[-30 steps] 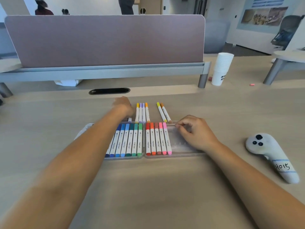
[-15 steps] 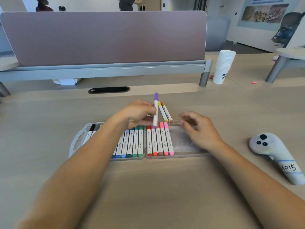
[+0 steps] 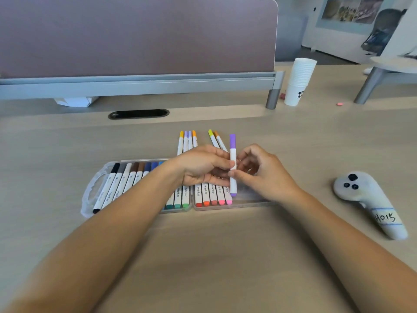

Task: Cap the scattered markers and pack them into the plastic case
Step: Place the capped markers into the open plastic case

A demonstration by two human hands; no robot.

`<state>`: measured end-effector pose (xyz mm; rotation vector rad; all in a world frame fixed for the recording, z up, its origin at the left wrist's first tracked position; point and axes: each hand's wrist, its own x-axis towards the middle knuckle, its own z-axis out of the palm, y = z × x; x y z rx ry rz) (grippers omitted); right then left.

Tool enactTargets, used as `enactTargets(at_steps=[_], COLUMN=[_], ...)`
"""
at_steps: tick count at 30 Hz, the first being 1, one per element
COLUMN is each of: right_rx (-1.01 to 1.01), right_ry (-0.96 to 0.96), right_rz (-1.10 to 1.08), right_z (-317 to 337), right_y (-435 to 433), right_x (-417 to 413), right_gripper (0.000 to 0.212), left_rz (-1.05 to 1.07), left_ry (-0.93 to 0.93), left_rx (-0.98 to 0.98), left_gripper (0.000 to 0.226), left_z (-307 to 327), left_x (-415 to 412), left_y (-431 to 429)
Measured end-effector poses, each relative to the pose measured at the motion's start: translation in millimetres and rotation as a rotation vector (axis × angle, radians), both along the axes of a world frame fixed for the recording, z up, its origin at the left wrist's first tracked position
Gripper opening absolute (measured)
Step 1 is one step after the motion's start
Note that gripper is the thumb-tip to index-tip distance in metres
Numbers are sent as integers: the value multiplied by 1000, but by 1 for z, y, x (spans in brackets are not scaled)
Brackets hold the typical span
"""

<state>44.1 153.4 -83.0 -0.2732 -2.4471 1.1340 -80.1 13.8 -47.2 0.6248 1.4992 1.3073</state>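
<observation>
Head view is showing me both hands meeting over the open plastic case (image 3: 89, 193). The left hand (image 3: 203, 166) is pinching the purple marker (image 3: 233, 154) at its middle with curled fingers, and the right hand (image 3: 264, 175) is gripping it just below. I am seeing it capped, hanging above the case's right half beside the pink marker (image 3: 228, 195). 6 loose markers (image 3: 187, 142) are lying on the desk (image 3: 225, 256) beyond.

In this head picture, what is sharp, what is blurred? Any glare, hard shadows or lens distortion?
Head view: purple marker and print on the packed markers are sharp; forearms look soft and stretched toward the bottom corners, a wide-angle effect; even light, only a faint shadow on the table below the arms; no strong glare on the plastic case.
</observation>
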Motion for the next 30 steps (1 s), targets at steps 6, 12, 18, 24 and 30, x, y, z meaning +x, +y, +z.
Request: enactTargets(at_steps=[6,12,18,24,30], right_rx=[-195,-166,-277,20,-236], right_ry=[-20,-3,6,-63,-64], right_rz=[-46,-75,-22,80,61], right_z=[1,0,-3,-3,-1], right_y=[-5,-5,0,-2,1], right_x=[-2,-2,-3,0,-1], right_gripper=[41,38,37,38,38], left_rz=[102,205,270,234,288], left_ry=[64,171,93,190,29], left_rx=[37,92,113,172,187], left_gripper=[6,8,42,50,40], left_z=[2,-1,1,-5,-3], left_x=[5,9,9,8,3], left_y=[1,8,8,12,12])
